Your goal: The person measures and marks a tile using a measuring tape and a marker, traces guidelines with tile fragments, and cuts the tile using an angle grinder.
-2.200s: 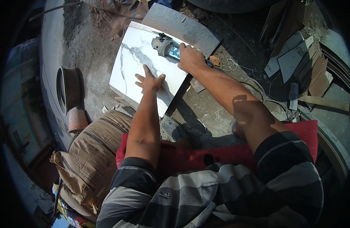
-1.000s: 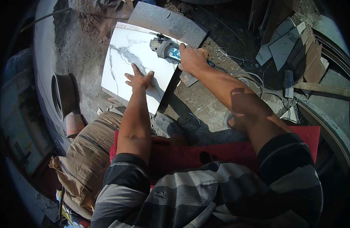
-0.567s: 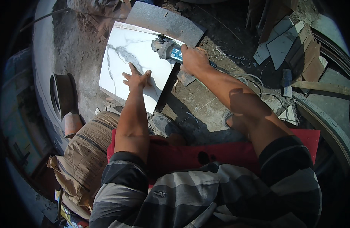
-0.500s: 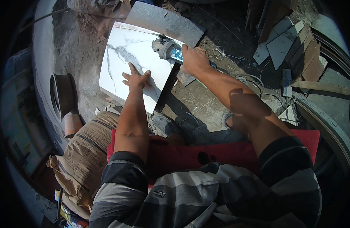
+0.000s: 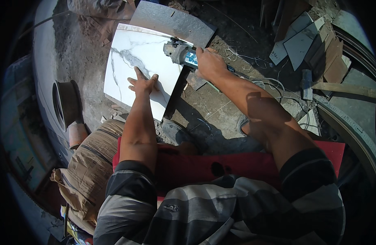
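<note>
A white, grey-veined tile (image 5: 127, 77) lies in front of me. My left hand (image 5: 142, 83) rests on it with the fingers spread, pressing near its middle. My right hand (image 5: 211, 63) is wrapped round the blue body of an angle grinder (image 5: 180, 54). The grinder's metal head and disc lie over the tile's far edge, towards its right corner; whether the disc touches the tile I cannot tell. Beyond that edge lies a grey slab (image 5: 171, 22), partly covered by the tile.
Tile offcuts (image 5: 299, 45) lean at the far right beside a cable (image 5: 273, 83) on the ground. A wheel-rim-like metal ring (image 5: 60, 105) and an orange-brown pot (image 5: 77, 134) stand at the left. A brown paper-wrapped bundle (image 5: 94, 157) sits by my left arm. My shoe (image 5: 175, 130) is near the tile.
The view has shifted slightly, so the tile and left hand appear a little further left. The grinder stays at the tile's far edge, and both hands keep their hold.
</note>
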Demonstrator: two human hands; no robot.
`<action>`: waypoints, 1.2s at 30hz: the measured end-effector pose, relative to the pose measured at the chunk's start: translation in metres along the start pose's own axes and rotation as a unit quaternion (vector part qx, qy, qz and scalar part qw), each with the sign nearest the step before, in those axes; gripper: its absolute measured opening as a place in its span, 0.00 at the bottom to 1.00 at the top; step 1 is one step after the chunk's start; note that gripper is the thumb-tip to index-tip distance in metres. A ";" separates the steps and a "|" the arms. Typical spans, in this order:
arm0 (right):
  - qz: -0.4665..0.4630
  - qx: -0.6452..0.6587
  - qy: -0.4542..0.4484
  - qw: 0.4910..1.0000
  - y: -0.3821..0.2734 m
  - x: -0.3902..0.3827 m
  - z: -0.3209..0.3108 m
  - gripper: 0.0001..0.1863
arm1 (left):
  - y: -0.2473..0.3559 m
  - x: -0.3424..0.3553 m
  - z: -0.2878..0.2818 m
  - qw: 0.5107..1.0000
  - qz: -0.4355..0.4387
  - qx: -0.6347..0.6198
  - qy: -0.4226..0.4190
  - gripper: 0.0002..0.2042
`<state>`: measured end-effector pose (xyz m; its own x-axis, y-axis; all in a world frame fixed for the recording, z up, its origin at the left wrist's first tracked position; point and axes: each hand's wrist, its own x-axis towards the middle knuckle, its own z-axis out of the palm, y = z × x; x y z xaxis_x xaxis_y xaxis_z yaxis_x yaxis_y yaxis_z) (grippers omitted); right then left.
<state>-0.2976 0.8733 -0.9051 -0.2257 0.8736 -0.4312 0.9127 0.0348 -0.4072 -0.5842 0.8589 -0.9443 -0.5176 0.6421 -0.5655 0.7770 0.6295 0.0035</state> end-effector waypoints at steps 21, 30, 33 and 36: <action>-0.006 -0.014 0.013 1.000 0.029 -0.024 0.000 0.35 | 0.001 0.001 0.001 1.000 -0.008 -0.003 0.004 0.54; 0.008 -0.016 -0.014 1.000 0.034 -0.037 -0.008 0.32 | -0.002 0.004 0.004 1.000 -0.006 -0.005 -0.001 0.55; 0.009 -0.019 -0.013 1.000 0.035 -0.041 -0.009 0.32 | -0.006 0.007 0.007 1.000 -0.002 0.021 0.017 0.55; 0.008 -0.019 -0.008 1.000 0.038 -0.045 -0.009 0.32 | -0.007 0.008 0.007 0.999 0.005 0.023 0.021 0.55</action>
<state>-0.2500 0.8398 -0.8943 -0.2172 0.8658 -0.4507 0.9285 0.0409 -0.3690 -0.5915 0.8568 -0.9547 -0.5237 0.6667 -0.5304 0.7975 0.6025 -0.0301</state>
